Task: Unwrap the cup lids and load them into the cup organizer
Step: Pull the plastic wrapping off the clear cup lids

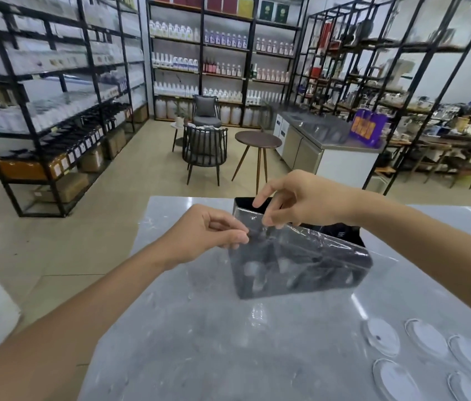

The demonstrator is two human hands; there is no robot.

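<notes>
Two hands are up over the grey marble-look bench (199, 342), both working at a sheet of clear plastic wrap (295, 256). The left hand (208, 235) pinches the wrap's upper edge between thumb and fingertips, fingers curled in tight on the film. The right hand (295, 201) reaches in from the right and nips that same edge just beside it, thumb and forefinger closed on the plastic, the other fingers spread loose above.

Behind the film stands the black cup organizer (300, 273), a boxy holder set on the bench, its open top showing just under the right hand. The wrap drapes down across its front face and crinkles with glare, so what sits inside the organizer is too blurred to tell.

Five clear round cup lids (428, 338) lie flat on the bench at lower right, well apart from the organizer, in two loose rows. Beyond the bench: dark metal shelving (55, 96) stocked with bottles, a small round side table (258, 139) and two chairs (203, 151).
</notes>
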